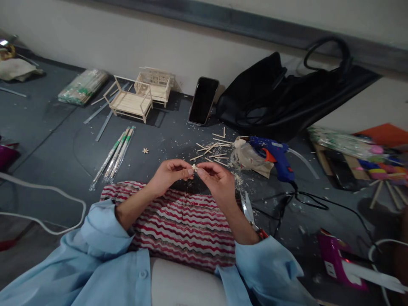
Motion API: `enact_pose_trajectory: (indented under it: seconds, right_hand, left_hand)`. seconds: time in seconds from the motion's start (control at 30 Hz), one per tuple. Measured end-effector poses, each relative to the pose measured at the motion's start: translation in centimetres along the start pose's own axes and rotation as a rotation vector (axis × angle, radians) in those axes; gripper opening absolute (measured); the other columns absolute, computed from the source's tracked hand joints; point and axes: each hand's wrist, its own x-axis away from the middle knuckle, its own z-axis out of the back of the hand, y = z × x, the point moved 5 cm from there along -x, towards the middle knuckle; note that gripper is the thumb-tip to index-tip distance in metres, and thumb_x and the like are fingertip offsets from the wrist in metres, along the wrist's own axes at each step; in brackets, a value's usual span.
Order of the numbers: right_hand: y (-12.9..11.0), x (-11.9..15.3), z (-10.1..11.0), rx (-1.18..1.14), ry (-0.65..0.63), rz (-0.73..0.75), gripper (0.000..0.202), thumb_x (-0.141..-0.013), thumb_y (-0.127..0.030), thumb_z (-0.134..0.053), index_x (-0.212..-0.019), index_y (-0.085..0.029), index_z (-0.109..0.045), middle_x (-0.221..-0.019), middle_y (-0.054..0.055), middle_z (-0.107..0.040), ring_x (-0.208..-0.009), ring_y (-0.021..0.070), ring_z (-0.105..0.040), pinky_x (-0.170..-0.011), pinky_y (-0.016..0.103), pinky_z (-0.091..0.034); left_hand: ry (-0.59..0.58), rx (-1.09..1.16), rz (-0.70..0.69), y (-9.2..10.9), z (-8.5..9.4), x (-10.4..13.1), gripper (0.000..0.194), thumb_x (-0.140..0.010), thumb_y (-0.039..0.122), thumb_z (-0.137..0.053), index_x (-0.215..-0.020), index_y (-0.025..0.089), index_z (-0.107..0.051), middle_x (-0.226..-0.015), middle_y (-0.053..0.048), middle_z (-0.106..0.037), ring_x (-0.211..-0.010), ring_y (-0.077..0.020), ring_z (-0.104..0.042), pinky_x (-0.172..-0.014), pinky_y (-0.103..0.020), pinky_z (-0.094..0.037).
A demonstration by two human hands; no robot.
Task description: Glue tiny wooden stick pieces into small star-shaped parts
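Observation:
Between the fingertips of both hands is a small pale wooden flower-shaped piece (194, 168). My left hand (174, 175) pinches it from one side, thumb against fingers. My right hand (219, 180) pinches the other side. A similar small star-like wooden piece (145, 151) lies on the dark table to the left. Just beyond my right hand, short cut wooden sticks (216, 146) are scattered among crumbs. Close to my right forearm lie scissors (248, 210), their handles partly hidden by the sleeve. Beneath my hands, a red-and-white striped cloth (181, 229) covers the table edge and lap.
A blue glue gun (276, 155) rests at right with its black cord. Two miniature wooden benches (130, 106) stand at the back beside a propped phone (204, 101). Packs of sticks (116, 155) lie left. A black bag (270, 97) leans on the wall; a purple power strip (341, 259) sits lower right.

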Motion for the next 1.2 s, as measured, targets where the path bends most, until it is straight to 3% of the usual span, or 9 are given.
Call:
enact_pose_trajectory:
  seconds: [0.2,0.43,0.7,0.9,1.0,1.1,1.2]
  right_hand:
    - [0.1,0.0,0.0,0.026,0.019,0.014,0.019,-0.082,-0.038,-0.069,-0.086,-0.021,-0.076,-0.079,0.003,-0.076,-0.067,0.0156,-0.064,-0.063,0.026,-0.049]
    - [-0.3,0.2,-0.4,0.002,-0.029,-0.008,0.019,-0.083,-0.038,-0.067,-0.088,-0.022,-0.075,-0.076,0.002,-0.073,-0.065,0.0154,-0.063,-0.06,0.026,-0.048]
    - [1.4,-0.3,0.6,-0.037,0.094,0.005,0.022,-0.091,-0.039,-0.053,-0.078,-0.023,-0.057,-0.063,-0.005,-0.047,-0.052,0.0103,-0.041,-0.051,0.024,-0.036]
    - [1.4,-0.7,1.1,0.134,0.134,0.064,0.036,-0.096,-0.039,-0.045,-0.064,-0.024,-0.039,-0.055,-0.006,-0.034,-0.053,0.0123,-0.036,-0.053,0.026,-0.032]
    - [1.3,-1.0,1.1,0.312,0.135,0.122,0.036,-0.095,-0.038,-0.047,-0.062,-0.024,-0.043,-0.057,-0.004,-0.045,-0.057,0.0138,-0.043,-0.059,0.027,-0.037]
    - [1.6,-1.3,0.3,0.423,0.033,0.182,0.017,-0.092,-0.027,-0.05,-0.079,-0.023,-0.06,-0.079,0.003,-0.066,-0.076,0.0185,-0.059,-0.074,0.03,-0.045]
    - [2.4,-1.4,-0.4,0.506,-0.059,0.218,0.022,-0.088,-0.015,-0.046,-0.092,-0.023,-0.067,-0.096,0.007,-0.07,-0.095,0.0231,-0.063,-0.088,0.035,-0.047]
  left_hand:
    - [-0.054,0.063,0.009,-0.1,-0.3,0.0,0.023,-0.072,0.033,-0.081,-0.085,0.015,-0.073,-0.077,-0.002,-0.072,-0.07,-0.0111,-0.062,-0.069,-0.024,-0.049]
    - [0.011,0.053,-0.028,0.0,0.0,-0.1,0.023,-0.07,0.034,-0.081,-0.081,0.015,-0.071,-0.073,-0.001,-0.069,-0.065,-0.0105,-0.059,-0.066,-0.024,-0.047]
    - [0.016,0.208,-0.181,2.3,0.9,0.0,0.009,-0.074,0.022,-0.07,-0.073,0.016,-0.064,-0.073,-0.001,-0.066,-0.067,-0.0111,-0.058,-0.068,-0.025,-0.045]
    - [0.054,0.28,-0.3,3.6,1.7,0.1,0.01,-0.073,0.023,-0.066,-0.073,0.018,-0.057,-0.071,-0.001,-0.065,-0.062,-0.0113,-0.059,-0.068,-0.028,-0.048]
    - [0.088,0.293,-0.35,4.0,2.0,0.2,0.011,-0.074,0.023,-0.067,-0.074,0.019,-0.056,-0.069,0.001,-0.065,-0.057,-0.0098,-0.057,-0.069,-0.03,-0.05]
    - [0.109,0.294,-0.348,4.0,2.1,0.2,0.012,-0.074,0.023,-0.068,-0.075,0.02,-0.056,-0.068,0.001,-0.065,-0.057,-0.0095,-0.057,-0.068,-0.029,-0.05]
    - [0.08,0.297,-0.322,3.8,2.0,0.1,0.012,-0.074,0.023,-0.068,-0.075,0.019,-0.057,-0.068,0.001,-0.065,-0.058,-0.0097,-0.058,-0.067,-0.029,-0.05]
